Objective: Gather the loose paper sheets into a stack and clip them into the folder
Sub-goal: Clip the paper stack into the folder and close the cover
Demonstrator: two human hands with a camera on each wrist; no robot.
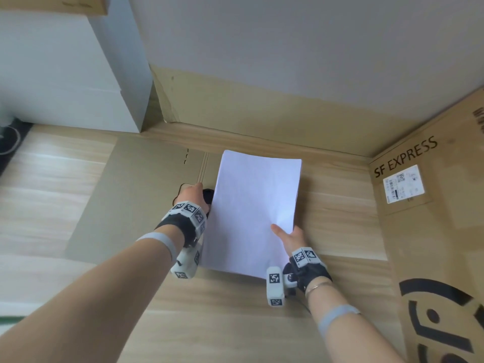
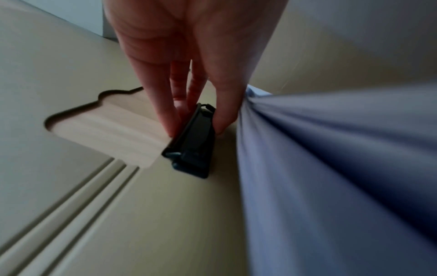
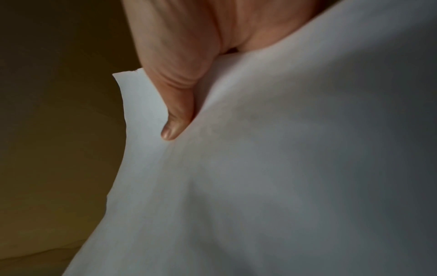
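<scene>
A stack of white paper sheets (image 1: 251,213) is held up at a slant over an open brown cardboard folder (image 1: 136,184) lying flat on the wooden surface. My right hand (image 1: 286,235) pinches the stack's lower right edge, thumb on top; in the right wrist view the thumb (image 3: 175,119) presses into the paper (image 3: 283,168). My left hand (image 1: 192,196) reaches down at the stack's left edge and pinches a black clip (image 2: 194,142) fixed on the folder (image 2: 71,74), thumb on one side and fingers on the other. The paper (image 2: 331,168) hangs just right of the clip.
A tall cardboard box marked SF EXPRESS (image 1: 429,205) stands close on the right. A cardboard panel (image 1: 262,111) leans against the wall behind. A white cabinet (image 1: 65,74) is at the back left. The folder has a cut-out notch (image 2: 104,128) left of the clip.
</scene>
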